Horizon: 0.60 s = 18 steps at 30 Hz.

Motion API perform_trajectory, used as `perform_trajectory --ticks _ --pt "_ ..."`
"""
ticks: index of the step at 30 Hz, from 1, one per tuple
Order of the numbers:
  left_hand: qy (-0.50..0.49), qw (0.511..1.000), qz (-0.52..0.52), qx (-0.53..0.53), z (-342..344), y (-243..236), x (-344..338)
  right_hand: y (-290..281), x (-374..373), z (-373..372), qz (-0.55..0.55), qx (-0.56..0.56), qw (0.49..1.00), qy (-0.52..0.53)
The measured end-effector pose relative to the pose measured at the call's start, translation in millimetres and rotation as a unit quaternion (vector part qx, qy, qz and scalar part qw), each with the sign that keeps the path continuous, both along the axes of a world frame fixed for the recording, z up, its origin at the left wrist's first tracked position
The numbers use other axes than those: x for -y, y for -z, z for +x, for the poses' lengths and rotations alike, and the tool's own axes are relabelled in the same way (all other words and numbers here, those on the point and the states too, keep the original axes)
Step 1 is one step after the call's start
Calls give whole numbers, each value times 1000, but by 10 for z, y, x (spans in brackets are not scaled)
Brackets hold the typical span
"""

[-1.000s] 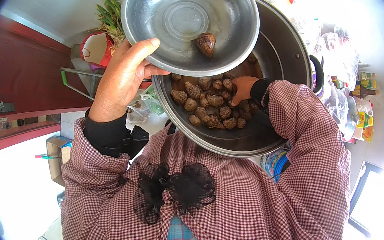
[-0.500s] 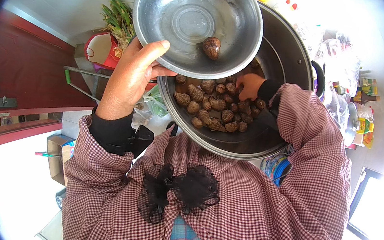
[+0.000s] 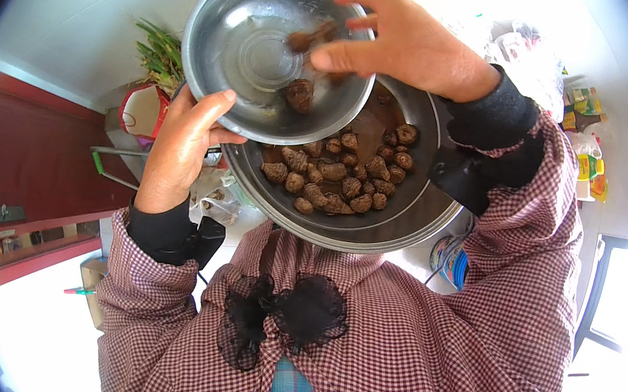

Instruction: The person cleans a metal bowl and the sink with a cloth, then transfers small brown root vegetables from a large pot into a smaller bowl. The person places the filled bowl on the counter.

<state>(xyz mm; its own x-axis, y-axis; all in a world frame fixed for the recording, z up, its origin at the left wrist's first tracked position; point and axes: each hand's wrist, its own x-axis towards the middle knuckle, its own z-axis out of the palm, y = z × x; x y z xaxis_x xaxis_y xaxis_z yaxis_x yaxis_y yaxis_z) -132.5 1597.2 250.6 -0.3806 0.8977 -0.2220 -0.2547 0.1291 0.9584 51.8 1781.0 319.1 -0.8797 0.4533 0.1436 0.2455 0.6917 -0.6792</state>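
Observation:
My left hand (image 3: 181,147) grips the rim of a steel bowl (image 3: 232,34) held over a large dark pot (image 3: 419,210). Inside the bowl, a brown tuber (image 3: 300,95) rests near the lower edge, and blurred brown pieces (image 3: 303,40) appear beside the fingers of my right hand (image 3: 393,44). That hand is above the bowl with its fingers spread apart, seemingly clear of those pieces. Several knobbly tubers (image 3: 337,199) sit in brownish liquid in the pot, whose back is partly hidden by the bowl and my right arm.
A red door (image 3: 35,143) is on the left, beside green leaves (image 3: 159,49) in a red bag. Plastic bags (image 3: 214,199) lie left of the pot. Bottles and packages (image 3: 587,168) line the right, and a blue container (image 3: 455,266) stands below the pot's right side.
My right hand has risen from inside the pot to over the bowl and opened, with blurred pieces now beside it. The bowl has shifted left and slightly down in view.

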Motion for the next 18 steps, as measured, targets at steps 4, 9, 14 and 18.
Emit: perform_trajectory --ticks 4,9,14,18 --pt "30 999 35 11 -20 6 55 144 -425 206 30 -72 993 83" --pt "14 994 29 106 -52 20 118 919 -832 682 -19 251 950 183" --pt "12 994 30 100 -74 -39 187 1825 -669 806 20 567 822 -41" --pt "-13 997 41 63 -65 -114 296 2016 -633 777 -1 610 790 -71"
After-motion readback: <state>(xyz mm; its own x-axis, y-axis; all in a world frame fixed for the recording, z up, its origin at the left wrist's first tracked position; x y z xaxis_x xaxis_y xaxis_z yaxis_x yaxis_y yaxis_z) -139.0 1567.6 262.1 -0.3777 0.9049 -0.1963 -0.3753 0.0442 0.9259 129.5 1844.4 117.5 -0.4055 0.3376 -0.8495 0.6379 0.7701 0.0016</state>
